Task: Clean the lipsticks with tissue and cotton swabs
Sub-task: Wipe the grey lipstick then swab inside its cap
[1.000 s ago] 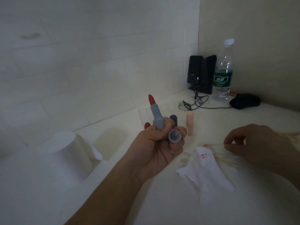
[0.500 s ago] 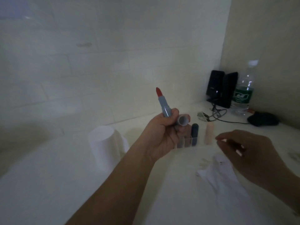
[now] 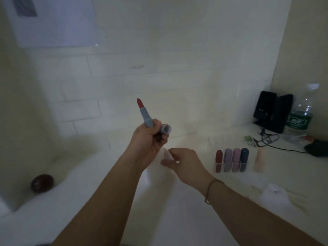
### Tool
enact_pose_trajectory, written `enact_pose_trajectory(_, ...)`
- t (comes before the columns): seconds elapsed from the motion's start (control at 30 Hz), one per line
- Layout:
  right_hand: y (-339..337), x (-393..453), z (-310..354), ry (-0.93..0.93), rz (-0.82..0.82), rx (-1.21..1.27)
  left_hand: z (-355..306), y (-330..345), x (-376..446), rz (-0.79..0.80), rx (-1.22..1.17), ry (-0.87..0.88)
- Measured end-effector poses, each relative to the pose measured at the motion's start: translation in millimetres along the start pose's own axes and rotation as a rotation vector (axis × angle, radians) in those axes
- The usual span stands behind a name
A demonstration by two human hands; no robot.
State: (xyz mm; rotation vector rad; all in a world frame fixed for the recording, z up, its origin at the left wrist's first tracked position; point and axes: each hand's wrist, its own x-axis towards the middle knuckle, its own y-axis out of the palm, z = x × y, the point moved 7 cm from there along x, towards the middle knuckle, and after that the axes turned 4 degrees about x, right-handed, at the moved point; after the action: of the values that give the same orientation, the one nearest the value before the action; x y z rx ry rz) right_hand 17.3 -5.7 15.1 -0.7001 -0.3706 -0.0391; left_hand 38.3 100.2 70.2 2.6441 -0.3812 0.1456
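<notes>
The left hand [image 3: 150, 137] clamps the lipstick [image 3: 144, 113], its long axis tilted up-left, with its cap [image 3: 165, 129]; the right hand [image 3: 184, 163], just below-right, pinches white tissue [image 3: 166, 153].

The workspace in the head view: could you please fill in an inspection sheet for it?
Surface: pale table, dimly lit.
Job's things: open lipstick and its cap in the left hand; four capped lipsticks upright in a clear holder, a pale one beside it; tissue roll; used tissue.
Clutter: water bottle, two black speakers, dark round object.
Hands: left hand grips lipstick and cap; right hand touches the roll, grip blurred.
Cables: black cable from the speakers.
Surroundings: tiled wall with a paper.
</notes>
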Motion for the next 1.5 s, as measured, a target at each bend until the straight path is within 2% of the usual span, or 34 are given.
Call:
enact_pose_trajectory(0.13, -25, -10, -3, -0.025, -0.132, -0.211, 1, -10, -3, 0.010, 0.047, -0.016)
enact_pose_trajectory(0.23, -52, -27, -7, 0.044, -0.111, -0.327, -3, -11, -2, 0.007, 0.156, -0.006)
enact_pose_trajectory(0.37, -82, -60, -13, 0.200, 0.008, -0.570, -5, -7, -1, 0.009, 0.312, -0.017)
enact_pose_trajectory(0.5, -76, -57, -2, 0.255, 0.129, -0.400, -5, 8, 6, -0.078, 0.350, 0.011)
enact_pose_trajectory(0.6, -57, -43, -3, 0.262, 0.169, -0.473, 1, 25, 11, -0.125, 0.389, 0.043)
enact_pose_trajectory(0.73, -48, -41, -15, 0.286, 0.122, -0.479, 20, 33, 10, -0.151, 0.548, 0.077)
enact_pose_trajectory(0.93, -41, -49, -13, 0.187, 0.243, -0.528, 23, 28, 11, -0.248, 0.706, 0.157)
enact_pose_trajectory(1.03, -39, -53, -5, 0.136, 0.244, -0.545, 24, 29, 11, -0.276, 0.785, 0.184)
enact_pose_trajectory(1.3, -37, -58, -1, 0.125, 0.233, -0.580, 26, 28, 15, -0.322, 0.912, 0.186)
enact_pose_trajectory(1.4, -29, -58, 0, 0.047, 0.289, -0.700, 26, 30, 14, -0.329, 0.975, 0.182)
enact_pose_trajectory(1.5, -38, -67, 5, 0.061, 0.352, -0.742, 26, 31, 15, -0.331, 1.009, 0.179)
